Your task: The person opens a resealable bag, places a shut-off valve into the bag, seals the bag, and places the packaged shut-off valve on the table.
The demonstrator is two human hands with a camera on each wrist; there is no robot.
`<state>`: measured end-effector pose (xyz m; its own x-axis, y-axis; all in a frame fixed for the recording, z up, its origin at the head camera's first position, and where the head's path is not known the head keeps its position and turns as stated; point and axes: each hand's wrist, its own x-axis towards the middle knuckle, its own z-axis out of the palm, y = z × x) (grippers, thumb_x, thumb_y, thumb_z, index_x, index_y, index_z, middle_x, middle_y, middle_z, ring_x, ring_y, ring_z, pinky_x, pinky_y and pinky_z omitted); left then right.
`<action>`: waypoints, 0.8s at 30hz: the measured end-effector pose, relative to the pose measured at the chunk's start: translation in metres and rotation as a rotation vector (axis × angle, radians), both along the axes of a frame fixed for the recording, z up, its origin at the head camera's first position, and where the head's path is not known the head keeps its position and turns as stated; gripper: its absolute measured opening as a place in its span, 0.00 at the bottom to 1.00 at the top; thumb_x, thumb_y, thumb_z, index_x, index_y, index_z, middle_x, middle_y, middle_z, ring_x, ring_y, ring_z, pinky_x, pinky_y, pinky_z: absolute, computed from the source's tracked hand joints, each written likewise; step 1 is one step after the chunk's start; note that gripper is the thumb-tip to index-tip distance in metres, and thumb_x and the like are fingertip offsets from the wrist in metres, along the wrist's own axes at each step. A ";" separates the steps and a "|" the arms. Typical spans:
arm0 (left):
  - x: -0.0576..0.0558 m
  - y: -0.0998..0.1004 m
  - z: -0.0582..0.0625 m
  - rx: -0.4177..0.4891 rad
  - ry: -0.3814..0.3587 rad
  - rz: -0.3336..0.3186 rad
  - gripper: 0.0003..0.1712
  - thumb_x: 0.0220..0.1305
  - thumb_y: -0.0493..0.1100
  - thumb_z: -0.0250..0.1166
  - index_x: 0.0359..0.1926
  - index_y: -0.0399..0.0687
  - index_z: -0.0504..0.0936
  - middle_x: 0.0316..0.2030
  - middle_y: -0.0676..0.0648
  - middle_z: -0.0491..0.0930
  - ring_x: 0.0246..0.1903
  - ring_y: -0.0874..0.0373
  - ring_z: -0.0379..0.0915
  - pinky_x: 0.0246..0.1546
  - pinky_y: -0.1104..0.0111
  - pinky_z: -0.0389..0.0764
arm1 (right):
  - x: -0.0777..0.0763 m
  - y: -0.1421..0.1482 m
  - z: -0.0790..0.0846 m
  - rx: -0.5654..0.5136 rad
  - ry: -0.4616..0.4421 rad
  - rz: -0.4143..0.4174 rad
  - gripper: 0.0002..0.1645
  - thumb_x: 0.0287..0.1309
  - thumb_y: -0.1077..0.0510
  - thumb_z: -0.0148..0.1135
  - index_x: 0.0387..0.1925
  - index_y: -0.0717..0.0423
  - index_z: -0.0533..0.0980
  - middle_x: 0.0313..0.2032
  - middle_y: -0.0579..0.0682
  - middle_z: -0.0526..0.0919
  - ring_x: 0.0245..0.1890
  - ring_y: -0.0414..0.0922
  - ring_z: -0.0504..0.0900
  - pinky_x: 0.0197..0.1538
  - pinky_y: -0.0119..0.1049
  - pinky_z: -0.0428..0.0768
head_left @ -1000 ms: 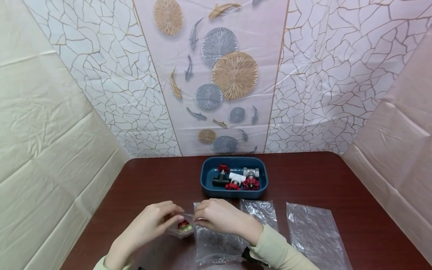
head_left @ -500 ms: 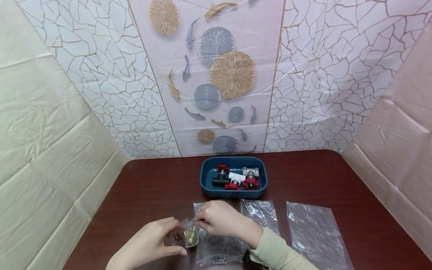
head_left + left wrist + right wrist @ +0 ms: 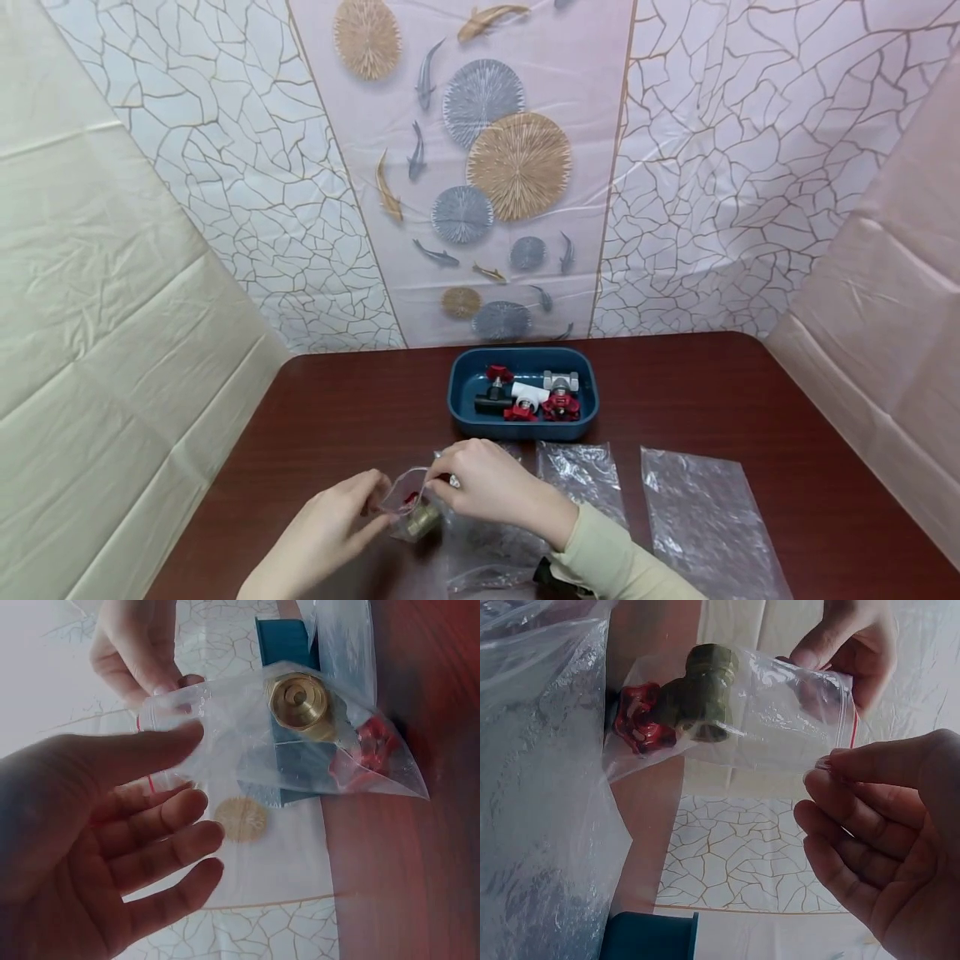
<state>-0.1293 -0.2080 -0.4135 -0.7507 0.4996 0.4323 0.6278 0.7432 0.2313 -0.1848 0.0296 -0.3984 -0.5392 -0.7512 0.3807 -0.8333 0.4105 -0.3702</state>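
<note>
A clear zip bag [image 3: 772,712] with a red line along its opening holds a brass valve [image 3: 705,697] with a red handwheel [image 3: 641,724]. In the head view the bag hangs low over the table, its mouth spread between both hands. My left hand [image 3: 326,525] pinches one side of the mouth; the thumb [image 3: 161,746] lies across the near face of the plastic and the other fingers are spread below. My right hand [image 3: 495,487] pinches the opposite edge between thumb and forefinger, its other fingers loosely bent in the right wrist view.
A blue tray [image 3: 457,417] at the back holds several valves: a black one [image 3: 491,403], a white one [image 3: 528,393] and a metal one [image 3: 560,400], with red handles. Flat clear bags [image 3: 708,508] lie to the right. A black object [image 3: 551,575] sits under the right sleeve.
The bag has turned and its mouth has opened wider. My left hand has shifted down and then regripped the bag's edge; the right hand has kept its pinch almost in place.
</note>
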 end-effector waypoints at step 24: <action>-0.009 -0.014 0.012 -0.019 0.170 -0.001 0.07 0.51 0.43 0.71 0.28 0.59 0.80 0.26 0.69 0.73 0.26 0.75 0.69 0.27 0.76 0.70 | -0.001 0.016 -0.006 -0.034 0.090 0.041 0.04 0.57 0.54 0.63 0.34 0.45 0.82 0.33 0.35 0.81 0.35 0.32 0.78 0.40 0.24 0.73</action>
